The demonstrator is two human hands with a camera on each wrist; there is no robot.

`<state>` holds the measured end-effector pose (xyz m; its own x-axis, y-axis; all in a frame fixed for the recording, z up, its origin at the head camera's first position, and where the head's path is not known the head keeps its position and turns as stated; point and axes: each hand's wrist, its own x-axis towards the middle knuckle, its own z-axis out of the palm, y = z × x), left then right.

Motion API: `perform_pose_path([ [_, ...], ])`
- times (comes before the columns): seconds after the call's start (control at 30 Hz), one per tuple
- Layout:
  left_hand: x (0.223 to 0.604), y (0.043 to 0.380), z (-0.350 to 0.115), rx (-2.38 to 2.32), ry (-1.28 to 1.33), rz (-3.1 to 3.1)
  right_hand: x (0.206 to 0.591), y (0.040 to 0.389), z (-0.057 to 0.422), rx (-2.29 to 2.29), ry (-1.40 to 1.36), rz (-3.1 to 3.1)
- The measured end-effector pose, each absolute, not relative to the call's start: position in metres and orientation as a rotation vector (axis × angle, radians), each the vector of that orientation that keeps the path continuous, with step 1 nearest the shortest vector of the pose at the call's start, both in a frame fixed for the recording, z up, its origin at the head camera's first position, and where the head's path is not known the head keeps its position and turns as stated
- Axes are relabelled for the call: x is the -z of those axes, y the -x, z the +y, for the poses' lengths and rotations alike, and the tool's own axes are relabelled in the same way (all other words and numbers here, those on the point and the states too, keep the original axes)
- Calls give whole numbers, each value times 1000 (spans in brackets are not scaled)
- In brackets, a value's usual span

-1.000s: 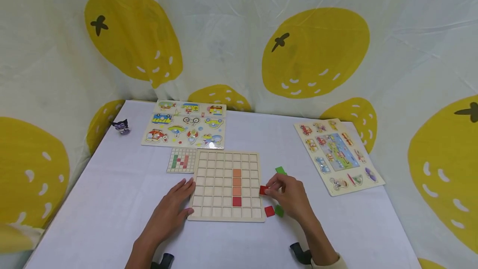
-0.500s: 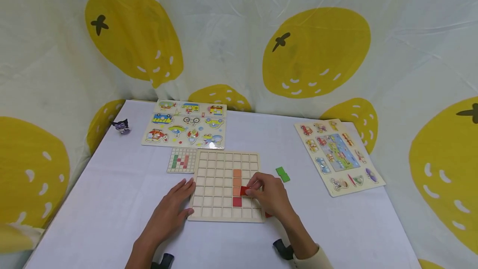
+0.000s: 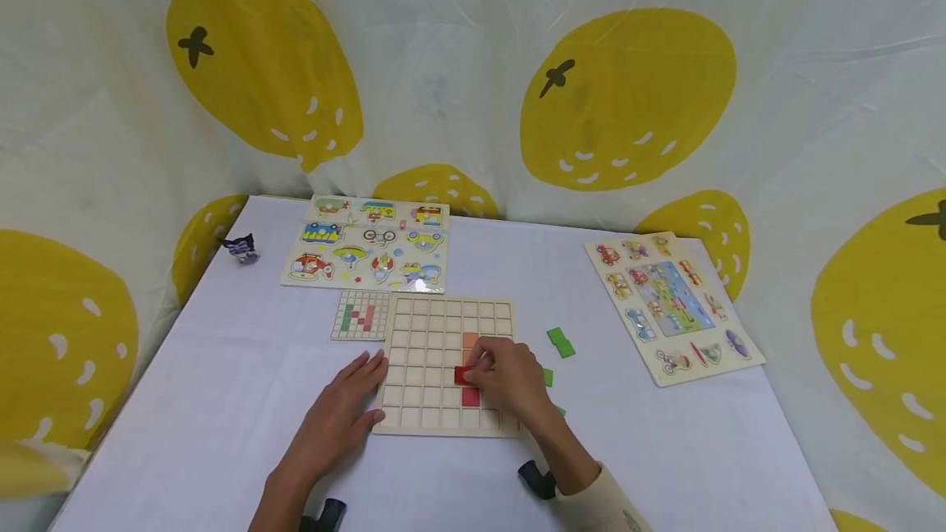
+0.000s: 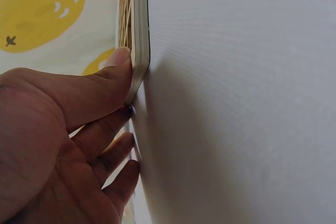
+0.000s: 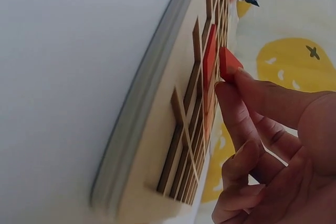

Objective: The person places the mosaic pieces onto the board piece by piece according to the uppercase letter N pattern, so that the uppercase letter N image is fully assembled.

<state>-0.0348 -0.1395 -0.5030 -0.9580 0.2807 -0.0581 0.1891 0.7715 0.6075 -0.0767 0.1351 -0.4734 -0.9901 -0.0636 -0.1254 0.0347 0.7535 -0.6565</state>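
A wooden grid board (image 3: 414,419) lies on the white cloth. My right hand (image 3: 510,380) pinches a red square tile (image 3: 461,375) between thumb and fingertips, just above the grid. In the right wrist view that tile (image 5: 230,65) is tilted and apart from the red tile (image 5: 209,56) set in a cell. An orange tile (image 3: 470,340) shows higher in the same column; the hand covers part of the column. My left hand (image 3: 336,409) touches the board's left edge, its thumb (image 4: 118,61) on the rim and its fingers loosely extended.
A small pattern card (image 3: 359,316) touches the board's upper left. Green tiles (image 3: 561,342) lie to the right, some partly behind my right hand. Picture puzzles stand back left (image 3: 365,245) and right (image 3: 672,306). A small figurine (image 3: 241,249) sits far left.
My right hand has carried the red tile leftward from beside the board to over the grid. The left hand stays at the board's edge.
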Motion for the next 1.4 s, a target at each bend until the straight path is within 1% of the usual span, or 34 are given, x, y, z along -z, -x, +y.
perform_pose_path([
  [0.4,502,35,-140,-938,-380,2816,475,82,120,939,90,2862],
  [0.77,502,35,-139,-953,-355,2799,482,83,120,893,124,2849],
  [1.13,500,35,-138,-923,-355,2800,470,70,146,1151,33,2773],
  [1.4,499,35,-139,-935,-364,2805,463,57,172,1192,-93,2789],
])
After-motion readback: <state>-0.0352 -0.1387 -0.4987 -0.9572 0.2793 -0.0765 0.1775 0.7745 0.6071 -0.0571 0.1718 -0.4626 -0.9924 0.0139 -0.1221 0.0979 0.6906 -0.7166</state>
